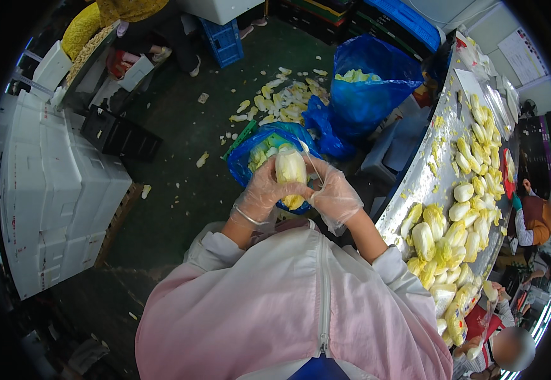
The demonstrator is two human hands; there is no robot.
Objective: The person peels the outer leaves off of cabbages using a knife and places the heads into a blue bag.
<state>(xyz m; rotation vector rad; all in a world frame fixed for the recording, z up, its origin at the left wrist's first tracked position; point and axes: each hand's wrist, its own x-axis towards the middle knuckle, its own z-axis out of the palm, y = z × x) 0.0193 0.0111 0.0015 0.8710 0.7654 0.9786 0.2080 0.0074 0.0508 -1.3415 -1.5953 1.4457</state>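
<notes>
Both my hands wear clear plastic gloves and hold one pale napa cabbage (290, 171) upright before my chest. My left hand (267, 189) wraps its left side, with a bangle at the wrist. My right hand (331, 187) is on its right side; a thin, light-coloured item, possibly a knife, runs along these fingers, but I cannot tell what it is. Below and beyond the cabbage stands an open blue plastic bag (239, 167) with cabbage leaves (261, 153) inside. To the right, a metal table (410, 183) bears many napa cabbages (423, 241).
Loose leaves (292, 102) litter the green floor beside a larger blue bag (370, 104). White foam boxes (52, 180) are stacked on a pallet at left, near a black crate (121, 135). Co-workers (534, 213) stand across the table; another person (161, 28) is at upper left.
</notes>
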